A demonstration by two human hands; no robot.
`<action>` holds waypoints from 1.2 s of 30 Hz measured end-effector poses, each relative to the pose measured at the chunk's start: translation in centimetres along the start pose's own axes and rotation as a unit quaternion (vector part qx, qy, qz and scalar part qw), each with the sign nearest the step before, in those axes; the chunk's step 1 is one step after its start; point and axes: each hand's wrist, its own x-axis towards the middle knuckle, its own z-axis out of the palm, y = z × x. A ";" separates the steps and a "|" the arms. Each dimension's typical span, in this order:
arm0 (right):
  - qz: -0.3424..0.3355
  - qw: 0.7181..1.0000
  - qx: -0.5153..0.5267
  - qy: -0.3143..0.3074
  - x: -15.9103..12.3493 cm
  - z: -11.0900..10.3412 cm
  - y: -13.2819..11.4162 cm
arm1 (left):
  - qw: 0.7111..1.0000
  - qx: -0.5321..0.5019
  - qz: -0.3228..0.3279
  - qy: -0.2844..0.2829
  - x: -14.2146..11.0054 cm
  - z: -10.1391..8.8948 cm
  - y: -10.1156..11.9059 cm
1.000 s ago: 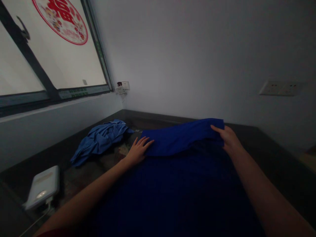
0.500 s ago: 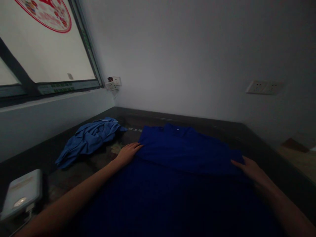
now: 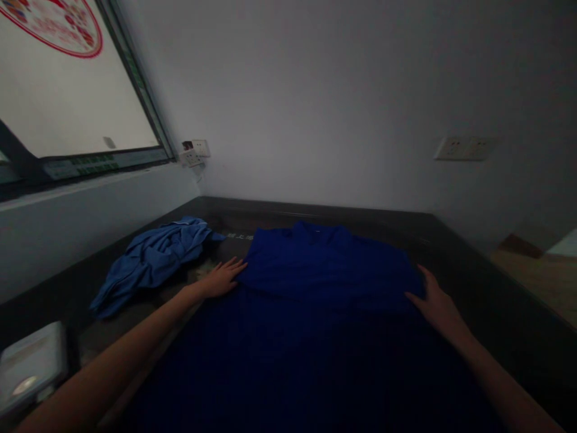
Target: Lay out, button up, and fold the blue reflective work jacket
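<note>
A dark blue collared shirt (image 3: 324, 270) lies spread on the dark table, its collar toward the wall. At its left edge rests my left hand (image 3: 222, 278), palm down with the fingers stretched out and their tips touching the cloth. My right hand (image 3: 437, 305) is at the shirt's right edge, thumb and fingers apart, the thumb over the fabric. Neither hand grips the cloth. The lower part of the shirt is very dark, so its hem cannot be made out.
A crumpled lighter blue garment (image 3: 155, 258) lies to the left on the table (image 3: 469, 264). Near the left front is a white power bank-like box (image 3: 33, 367). Wall sockets (image 3: 466, 148) sit above the table on the right; a window (image 3: 76, 90) is at the left.
My right hand has loosened from the shirt's right edge and its fingers have spread. My left fingers have spread too. The upper shirt lies flatter, and the view has shifted slightly right.
</note>
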 end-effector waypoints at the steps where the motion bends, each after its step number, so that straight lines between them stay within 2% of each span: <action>1: -0.004 1.000 -0.003 -0.004 -0.2 -0.1 -0.1 | 1.000 -0.004 -0.001 -0.005 0.0 0.1 -0.3; 3: -0.016 1.000 -0.003 -0.003 -0.5 -0.1 -0.3 | 1.000 -0.010 0.000 0.004 0.0 0.6 -0.9; 9: -0.112 0.993 0.015 0.025 -1.0 0.6 -0.7 | 0.992 0.004 -0.021 0.126 -0.2 3.0 -1.1; 11: -0.121 0.992 0.004 0.019 -1.3 0.7 -1.0 | 0.992 -0.006 -0.025 0.124 -0.1 3.2 -1.4; 13: -0.105 0.994 -0.033 0.007 -1.6 0.4 -1.2 | 0.996 -0.025 -0.005 0.088 0.1 2.8 -2.2; 15: -0.085 0.993 -0.084 0.007 -1.6 -0.3 -1.3 | 0.999 -0.043 0.013 0.029 0.0 1.5 -3.2; 17: -0.080 0.989 -0.123 0.034 -1.3 -1.2 -1.5 | 0.998 -0.057 -0.007 -0.012 -0.4 -0.5 -4.2; 20: -0.101 0.984 -0.123 0.077 -0.7 -2.2 -2.2 | 0.995 -0.089 -0.032 -0.014 -1.2 -4.2 -5.0; 23: -0.135 0.985 -0.083 0.063 -0.3 -1.8 -3.6 | 0.990 -0.133 0.037 -0.018 -0.6 -7.5 -4.0; 26: -0.151 0.987 -0.056 0.023 -0.2 -0.1 -4.7 | 0.986 -0.146 0.070 0.024 2.5 -8.8 -1.0; 29: -0.146 0.988 -0.053 -0.012 -0.4 1.6 -5.2 | 0.989 -0.087 0.017 0.114 7.0 -7.1 3.2; 32: -0.143 0.986 -0.066 -0.055 -0.8 2.6 -4.9 | 0.981 -0.042 -0.066 0.178 10.6 -3.6 6.3; 34: -0.145 0.983 -0.082 -0.081 -1.2 2.9 -4.6 | 0.978 -0.037 -0.086 0.185 11.7 -1.4 6.7; 36: -0.156 0.978 -0.096 -0.098 -1.5 3.1 -4.2 | 0.981 -0.038 -0.081 0.174 12.1 0.0 5.9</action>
